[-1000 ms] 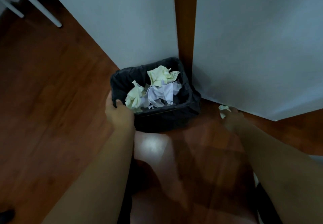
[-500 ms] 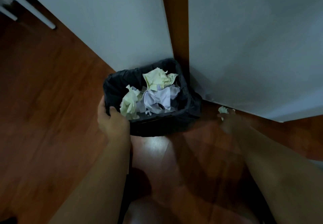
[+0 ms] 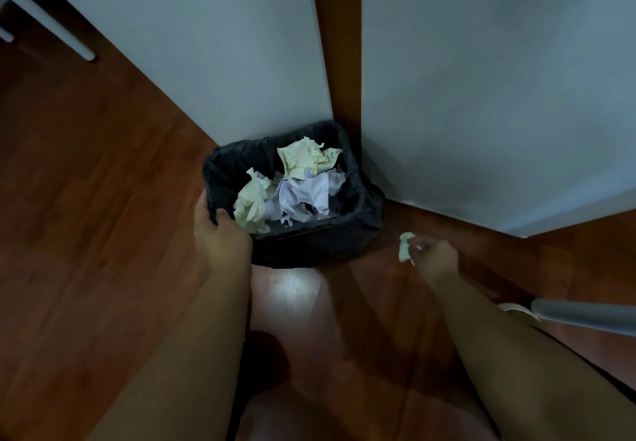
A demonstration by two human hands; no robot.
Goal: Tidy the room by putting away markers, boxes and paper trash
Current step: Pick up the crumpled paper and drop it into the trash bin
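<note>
A small black-lined trash bin [image 3: 364, 210] stands on the wooden floor in the corner between two white panels. Crumpled yellow paper [image 3: 306, 158] and white paper [image 3: 309, 196] fill it, with another yellow wad [image 3: 251, 203] at its left side. My left hand [image 3: 220, 237] grips the bin's near-left rim. My right hand [image 3: 435, 258] is to the right of the bin, just above the floor, pinching a small crumpled yellow paper scrap [image 3: 405, 250] in its fingertips.
White panels [image 3: 481, 96] rise behind and to the right of the bin, with a brown wooden strip [image 3: 339, 45] between them. A white furniture leg [image 3: 48, 21] stands at top left. A grey tube [image 3: 585, 315] lies at the right edge.
My right hand has closed on the small scrap and lifted it slightly off the floor, toward me. My left hand has stayed on the bin's rim; the view shifted a little.
</note>
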